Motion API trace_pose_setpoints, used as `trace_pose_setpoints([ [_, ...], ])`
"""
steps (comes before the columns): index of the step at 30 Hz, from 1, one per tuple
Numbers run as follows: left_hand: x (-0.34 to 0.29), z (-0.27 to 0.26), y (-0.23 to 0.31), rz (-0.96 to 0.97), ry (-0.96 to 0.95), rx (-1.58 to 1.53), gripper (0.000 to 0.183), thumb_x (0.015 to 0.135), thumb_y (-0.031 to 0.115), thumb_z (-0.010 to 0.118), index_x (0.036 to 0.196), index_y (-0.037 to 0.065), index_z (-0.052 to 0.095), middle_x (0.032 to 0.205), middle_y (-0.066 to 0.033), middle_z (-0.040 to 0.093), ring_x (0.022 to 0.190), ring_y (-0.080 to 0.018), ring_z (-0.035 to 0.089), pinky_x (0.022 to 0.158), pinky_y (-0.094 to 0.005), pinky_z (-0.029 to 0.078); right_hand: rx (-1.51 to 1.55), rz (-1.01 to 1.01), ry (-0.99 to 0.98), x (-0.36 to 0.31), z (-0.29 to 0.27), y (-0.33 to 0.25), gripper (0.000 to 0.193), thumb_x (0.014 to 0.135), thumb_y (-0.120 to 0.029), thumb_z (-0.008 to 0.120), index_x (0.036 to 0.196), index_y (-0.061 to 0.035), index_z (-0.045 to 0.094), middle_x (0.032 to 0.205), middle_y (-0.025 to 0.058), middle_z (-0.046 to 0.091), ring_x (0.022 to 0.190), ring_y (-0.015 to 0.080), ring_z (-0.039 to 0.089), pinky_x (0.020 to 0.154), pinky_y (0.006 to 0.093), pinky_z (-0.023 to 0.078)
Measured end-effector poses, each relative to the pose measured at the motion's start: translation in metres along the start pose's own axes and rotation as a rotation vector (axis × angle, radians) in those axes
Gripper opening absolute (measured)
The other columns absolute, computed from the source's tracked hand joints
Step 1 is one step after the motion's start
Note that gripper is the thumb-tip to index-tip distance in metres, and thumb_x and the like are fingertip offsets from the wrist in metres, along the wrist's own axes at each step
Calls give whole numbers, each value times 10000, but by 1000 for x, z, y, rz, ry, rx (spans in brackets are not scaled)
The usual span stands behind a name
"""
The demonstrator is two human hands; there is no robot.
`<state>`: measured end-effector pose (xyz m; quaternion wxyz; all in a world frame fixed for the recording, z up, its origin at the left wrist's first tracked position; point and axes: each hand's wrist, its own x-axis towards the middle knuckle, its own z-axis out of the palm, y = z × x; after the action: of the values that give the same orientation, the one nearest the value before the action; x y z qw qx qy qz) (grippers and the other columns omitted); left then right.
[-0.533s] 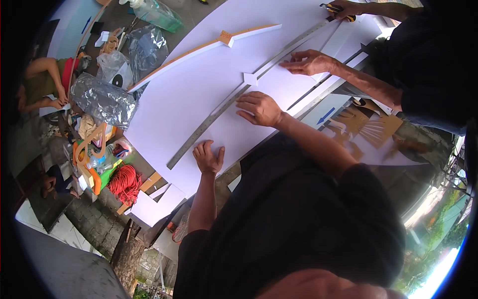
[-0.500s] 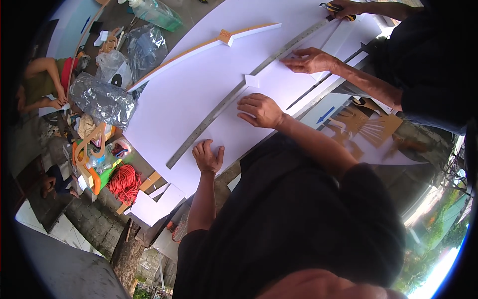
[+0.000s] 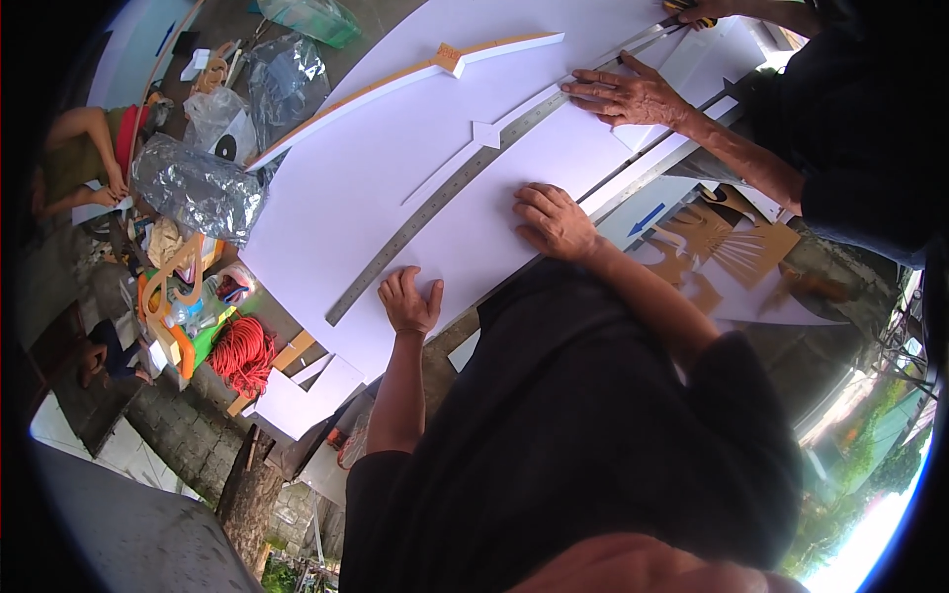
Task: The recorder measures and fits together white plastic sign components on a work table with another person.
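My left hand [image 3: 410, 299] rests on a large white sheet [image 3: 336, 198], fingers spread, just right of the near end of a long metal ruler [image 3: 425, 211]. On the same sheet lies my right hand [image 3: 557, 220], fingers loosely bent and holding nothing, a short way from the ruler's near side. Along the ruler's far edge is a thin white strip with a diamond-shaped middle [image 3: 485, 133]. A co-worker's hand [image 3: 633, 96] reaches over the ruler's upper part. The co-worker's other hand [image 3: 704, 10] holds a yellow-and-black cutter [image 3: 682, 6].
Farther back lies a long white strip with an orange edge [image 3: 395, 84]. Clear plastic wrapping [image 3: 193, 193], a red rope coil [image 3: 240, 356] and a green-liquid bottle [image 3: 314, 20] are at left. Brown cut-out pieces [image 3: 736, 237] lie at right. Another person sits at far left.
The thin strip with the diamond now shows beyond the ruler's far edge. My right hand has shifted right, away from the ruler. The co-worker's nearer hand has moved up onto the ruler.
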<state>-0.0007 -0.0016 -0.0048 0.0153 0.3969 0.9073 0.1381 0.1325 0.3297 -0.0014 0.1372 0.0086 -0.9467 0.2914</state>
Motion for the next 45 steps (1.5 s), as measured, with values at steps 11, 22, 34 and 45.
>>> trace_pose_setpoints([
  [11,-1,0,0,-2,-8,-12,449,878,456,685,1171,141,561,1108,-99,542,1033,-319,496,925,-466,375,-66,-12,74,4,2,-5,317,861,-224,714,1120,-68,619,1228,122,599,1096,314,588,925,427,480],
  [22,1,3,-3,22,34,-23,446,869,440,706,1161,131,570,1091,-95,545,1010,-314,499,909,-459,378,-98,20,34,2,8,-2,322,842,-241,729,1096,-72,626,1259,132,596,1143,318,586,920,425,489],
  [34,2,2,-3,21,34,-52,440,872,457,702,1140,127,589,1081,-90,549,988,-305,500,900,-454,382,-99,31,12,4,8,-2,314,831,-234,740,1085,-84,632,1256,130,598,1168,326,582,929,429,489],
  [45,-2,5,-7,24,1,-42,481,888,482,680,1161,98,583,1125,-140,555,1021,-356,495,915,-491,386,-129,35,53,-2,12,2,306,830,-270,739,1059,-91,644,1250,128,610,1034,296,603,855,421,498],
])
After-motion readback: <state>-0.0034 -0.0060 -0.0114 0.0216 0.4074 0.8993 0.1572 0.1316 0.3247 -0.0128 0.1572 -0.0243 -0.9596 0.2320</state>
